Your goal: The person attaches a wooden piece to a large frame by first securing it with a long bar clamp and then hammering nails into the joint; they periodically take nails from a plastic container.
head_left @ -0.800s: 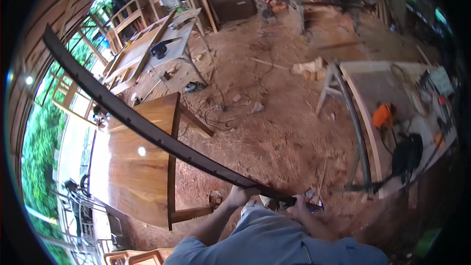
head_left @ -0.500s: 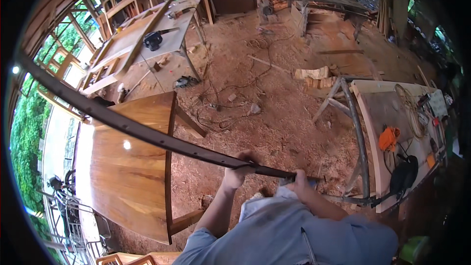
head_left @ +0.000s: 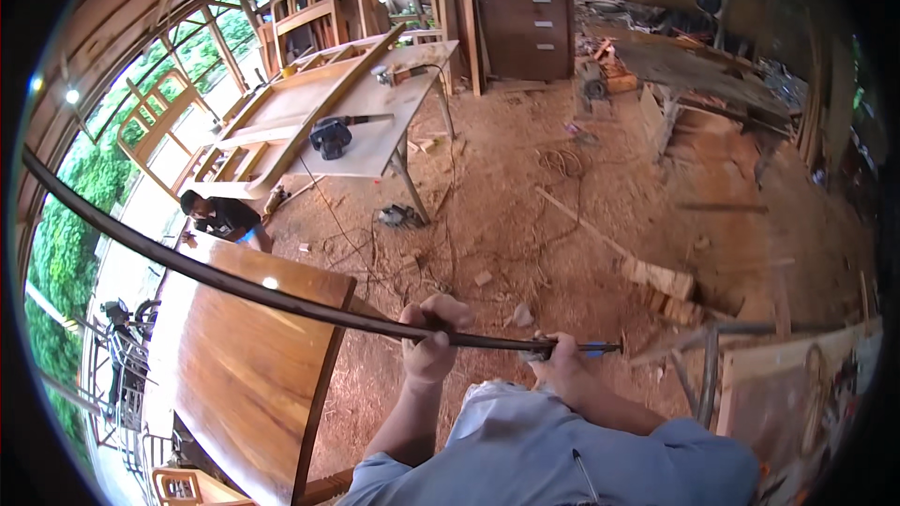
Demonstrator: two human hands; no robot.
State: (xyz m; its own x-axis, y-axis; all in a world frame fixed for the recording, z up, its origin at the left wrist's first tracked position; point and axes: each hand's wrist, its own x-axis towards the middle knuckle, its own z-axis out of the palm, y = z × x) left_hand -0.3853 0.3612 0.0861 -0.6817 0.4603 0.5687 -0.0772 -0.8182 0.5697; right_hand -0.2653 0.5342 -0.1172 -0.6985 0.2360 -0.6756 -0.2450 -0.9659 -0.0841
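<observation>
A long, dark metal bar clamp [head_left: 281, 300] slants across the view from the upper left down to me at the right. Around its bar, in front of my chest, my left hand [head_left: 433, 337] is closed. Closer to the right end, my right hand [head_left: 564, 363] grips the same clamp; a small blue part shows just beyond those fingers. The clamp passes above a glossy brown wooden tabletop [head_left: 248, 347] on my left. Whether its far end touches anything, I cannot tell.
Another person [head_left: 228, 217] crouches at the tabletop's far left corner. A worktable [head_left: 375, 159] behind carries a wooden frame and a black power tool [head_left: 331, 136]. Cords and wood offcuts [head_left: 661, 279] lie on the shaving-covered floor. A bench [head_left: 759, 408] stands at right.
My view has swung left and up, showing the crouching person. The clamp has turned, its near end now pointing further right. Both hands keep hold of it.
</observation>
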